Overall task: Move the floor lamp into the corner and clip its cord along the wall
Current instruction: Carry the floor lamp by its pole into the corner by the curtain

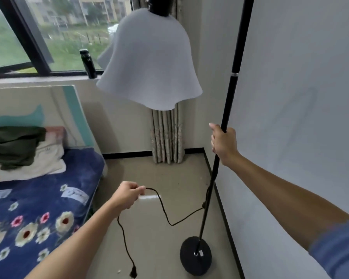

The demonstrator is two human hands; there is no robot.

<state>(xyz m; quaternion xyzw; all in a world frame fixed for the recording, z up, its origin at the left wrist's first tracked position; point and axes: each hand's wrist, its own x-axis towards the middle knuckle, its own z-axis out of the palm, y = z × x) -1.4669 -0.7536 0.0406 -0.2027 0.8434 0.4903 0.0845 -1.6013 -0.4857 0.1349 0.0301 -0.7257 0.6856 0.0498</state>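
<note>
The floor lamp has a thin black pole (233, 85), a round black base (195, 256) near the right wall, and a white wavy shade (149, 63) hanging at the top centre. My right hand (223, 143) grips the pole at mid height. My left hand (128, 196) pinches the black cord (165, 214), which sags from the pole to my fingers. From there the cord drops to its plug (133, 272), which hangs near the floor. The pole leans slightly. I cannot tell whether the base touches the floor.
The room corner (201, 150) lies ahead, with a patterned curtain (166, 135) hanging just left of it. A bed with a blue floral blanket (38, 214) fills the left side. A dark bottle (88, 63) stands on the windowsill. The white wall (290, 117) runs along the right.
</note>
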